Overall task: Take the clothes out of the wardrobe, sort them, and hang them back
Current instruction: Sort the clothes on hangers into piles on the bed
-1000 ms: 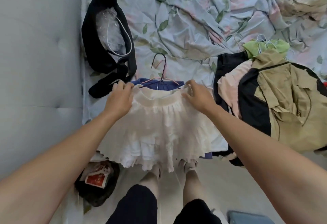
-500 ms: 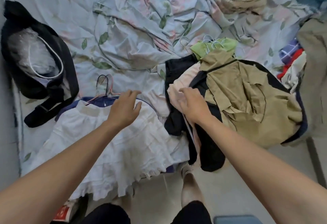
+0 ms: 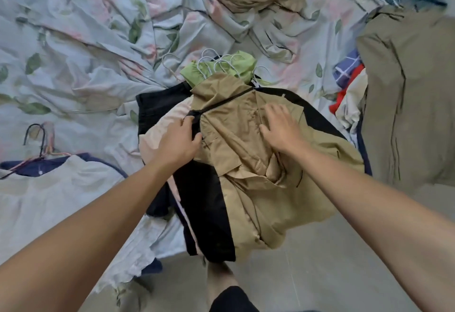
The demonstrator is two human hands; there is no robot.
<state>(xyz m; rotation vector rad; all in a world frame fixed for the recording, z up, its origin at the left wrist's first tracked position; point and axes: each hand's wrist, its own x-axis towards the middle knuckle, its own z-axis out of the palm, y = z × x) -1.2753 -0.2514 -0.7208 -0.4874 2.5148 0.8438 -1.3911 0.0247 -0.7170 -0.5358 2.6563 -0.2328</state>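
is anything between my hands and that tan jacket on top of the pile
Nothing visible. The tan jacket lies on top of the pile; the right hand rests flat on it, and the left hand touches its left edge by the pink garment.

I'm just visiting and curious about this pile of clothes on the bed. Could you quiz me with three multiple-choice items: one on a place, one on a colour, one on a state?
1. Where does the white skirt lie?
A. left of the pile
B. on top of the pile
C. on the floor

2. What colour is the garment at the far end of the pile, by the hanger hooks?
A. red
B. light green
C. purple

3. How is the right hand?
A. clenched in a fist
B. fingers spread on the khaki jacket
C. holding a hanger

Answers: 1 A, it lies apart at the left; 2 B, the light green garment shows there; 3 B, open fingers rest on the fabric.
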